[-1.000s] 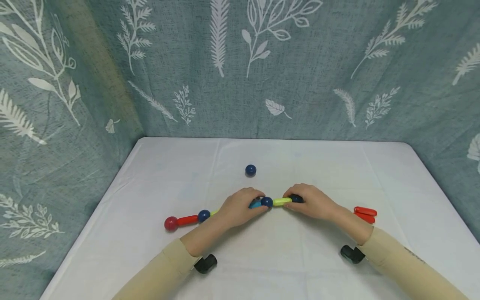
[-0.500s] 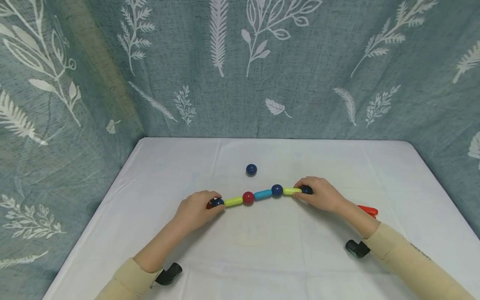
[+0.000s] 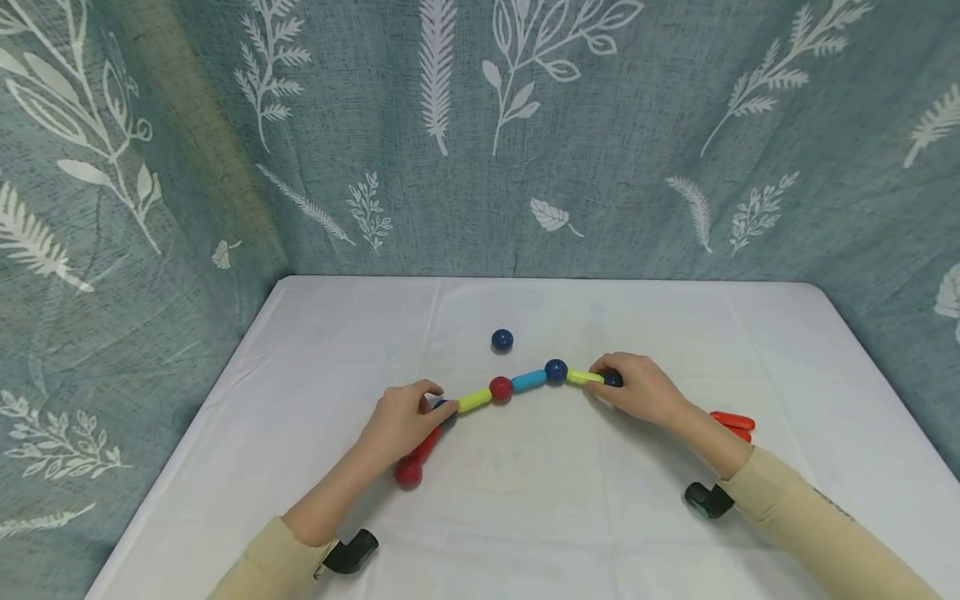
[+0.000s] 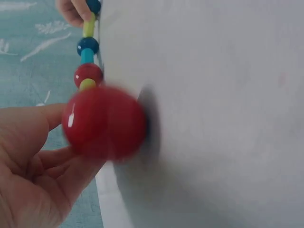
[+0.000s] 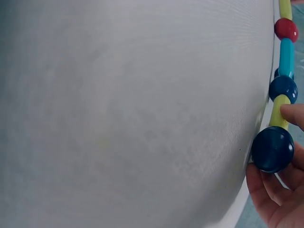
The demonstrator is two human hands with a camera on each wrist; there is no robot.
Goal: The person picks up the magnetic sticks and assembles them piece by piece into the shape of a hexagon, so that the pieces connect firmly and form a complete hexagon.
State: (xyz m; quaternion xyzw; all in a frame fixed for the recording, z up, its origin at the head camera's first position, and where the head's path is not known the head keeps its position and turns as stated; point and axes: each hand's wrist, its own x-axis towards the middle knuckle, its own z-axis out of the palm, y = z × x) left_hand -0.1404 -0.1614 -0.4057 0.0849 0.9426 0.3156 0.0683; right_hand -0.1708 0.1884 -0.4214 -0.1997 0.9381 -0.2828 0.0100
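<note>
A chain of toy balls and rods, like a magnetic building set, bends across the table between my hands. My left hand (image 3: pixel 399 421) pinches it at a dark blue ball (image 3: pixel 447 412). From there a red rod (image 3: pixel 427 446) angles toward me, ending in a red ball (image 4: pixel 105 124). Rightward run a yellow-green rod (image 3: pixel 474 400), a red ball (image 3: pixel 501 389), a light blue rod (image 3: pixel 529 380) and a dark blue ball (image 3: pixel 556 371). My right hand (image 3: pixel 637 387) pinches the last yellow-green rod (image 5: pixel 279 112), close to the dark blue end ball (image 5: pixel 272 149).
A loose dark blue ball (image 3: pixel 502 340) lies behind the chain. Red rods (image 3: pixel 732 420) lie near my right forearm, partly hidden by it. The table has a white cloth (image 3: pixel 525 517), with a patterned curtain (image 3: pixel 480 208) behind.
My left hand has slid left from the light blue rod to the dark blue ball, and the chain's red end has swung toward me. My right hand moved slightly right and away from me with its end.
</note>
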